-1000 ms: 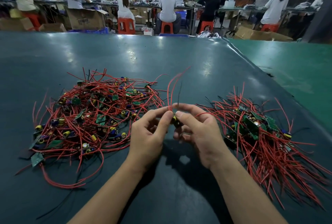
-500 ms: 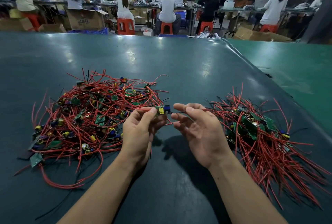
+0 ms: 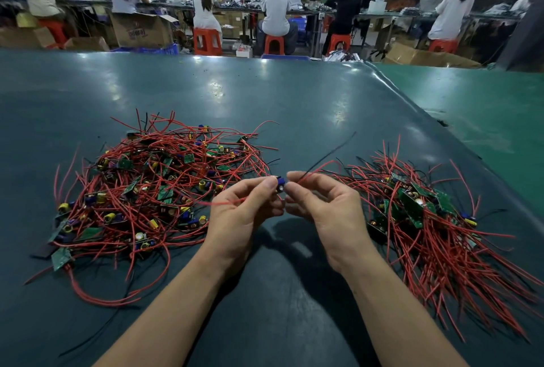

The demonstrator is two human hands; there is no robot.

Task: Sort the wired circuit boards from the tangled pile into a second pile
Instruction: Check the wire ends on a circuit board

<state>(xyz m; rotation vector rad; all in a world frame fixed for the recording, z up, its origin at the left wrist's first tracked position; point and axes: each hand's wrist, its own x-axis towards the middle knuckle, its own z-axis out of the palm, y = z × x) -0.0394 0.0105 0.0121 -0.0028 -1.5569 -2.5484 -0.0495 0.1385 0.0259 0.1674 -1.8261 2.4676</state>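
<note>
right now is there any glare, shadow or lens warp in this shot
Head view: overhead lights glare in white patches on the table; left hand and right hand cast a dark shadow toward the camera; the wide lens bows the table's far edge; background workers look soft.

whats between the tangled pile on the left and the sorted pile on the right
In the head view, both hands, left hand and right hand, pinching one circuit board above bare table.

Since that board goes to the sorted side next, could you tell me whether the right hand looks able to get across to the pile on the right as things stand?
Probably yes. The right hand is beside the right pile, with only bare table between them. It pinches the small board together with the left hand, which must let go first.
</note>
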